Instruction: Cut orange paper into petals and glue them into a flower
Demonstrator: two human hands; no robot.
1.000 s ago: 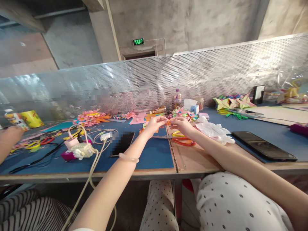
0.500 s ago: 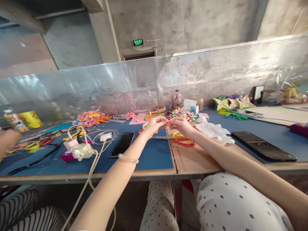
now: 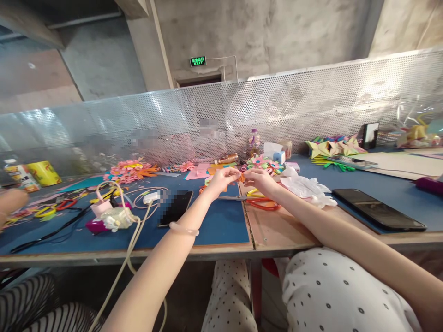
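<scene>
My left hand [image 3: 224, 177] and my right hand [image 3: 259, 179] meet above the middle of the table, fingertips pinched on a small orange paper piece [image 3: 242, 175] between them. Beneath them lie red-handled scissors [image 3: 258, 202] on a brown board [image 3: 277, 226]. A finished paper flower [image 3: 263, 163] in pink and green sits just behind my right hand. A black phone [image 3: 176, 207] rests on the blue mat [image 3: 214, 223] near my left forearm.
Another phone [image 3: 379, 210] lies at the right, white crumpled tissue [image 3: 306, 188] beside it. A pink paper flower [image 3: 131, 168], cables and a charger [image 3: 114, 216] clutter the left. A neighbour's hand [image 3: 12, 200] is at far left. A perforated metal screen [image 3: 311, 101] backs the table.
My hands stay pinched on the orange paper with almost no movement. The neighbour's hand at far left has shifted slightly.
</scene>
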